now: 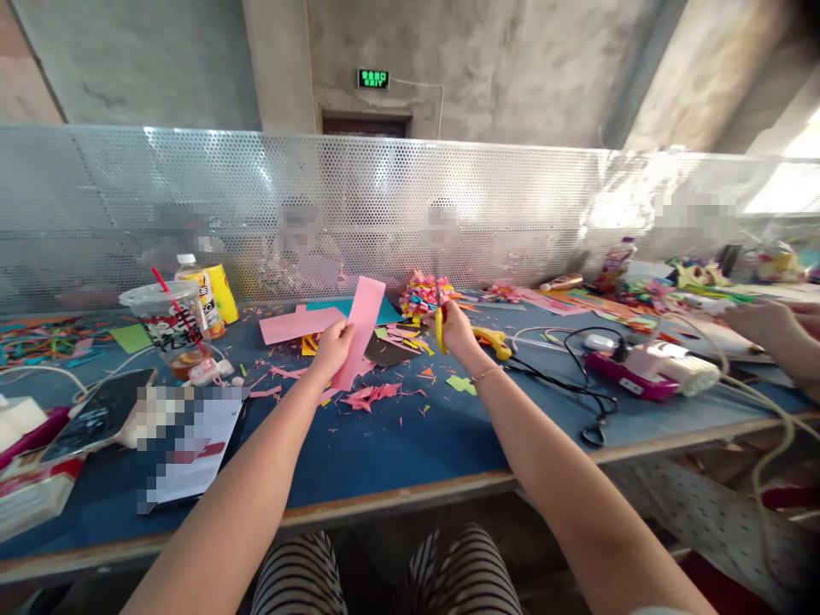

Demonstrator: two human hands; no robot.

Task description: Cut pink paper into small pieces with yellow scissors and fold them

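My left hand [334,348] pinches a long strip of pink paper [364,320], which stands nearly upright above the table. In my right hand [459,331] is a pair of scissors with yellow handles [442,329], blades pointing up and away from me, apart from the strip. A flat pink sheet [291,326] lies left of the strip, partly over a teal sheet [392,310]. Behind the scissors sits a pile of colourful folded paper [416,295]. Pink scraps [370,396] and small cuttings are scattered below my hands.
Left stand a plastic drink cup [172,333] with a red straw and a bottle [214,299]. A tablet [198,444] lies near the front edge. To the right are a glue gun [492,342], black cables and a magenta power strip [631,376]. Another person's hands [769,329] are at far right.
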